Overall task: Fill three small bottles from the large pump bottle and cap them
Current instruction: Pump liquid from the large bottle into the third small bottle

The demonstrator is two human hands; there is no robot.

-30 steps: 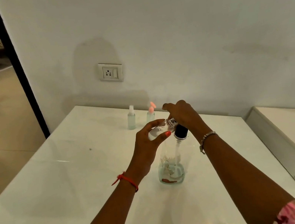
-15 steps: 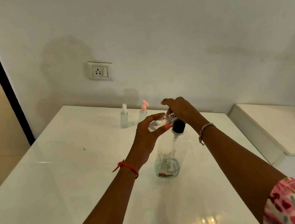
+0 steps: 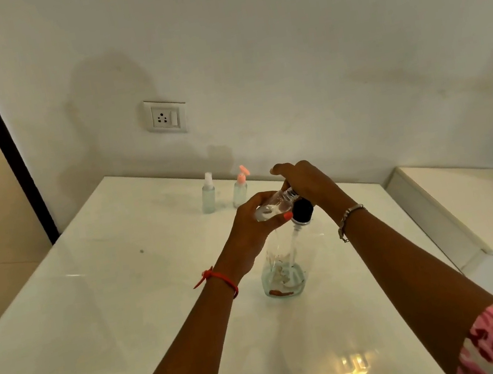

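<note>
left hand (image 3: pixel 252 230) grips small bottle (image 3: pixel 277 204) | right hand (image 3: pixel 309 182) clasps pump bottle (image 3: pixel 283 275) top

Spray bottle (image 3: pixel 208 194), pink-capped bottle (image 3: pixel 239 192) near wall (image 3: pixel 298 57)

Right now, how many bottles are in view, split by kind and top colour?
Small bottle with white top, standing at the back of the table: 1
Small bottle with pink top, standing beside it: 1
Small clear bottle, tilted in the left hand: 1
Large pump bottle, black collar: 1
Total: 4 bottles
</note>
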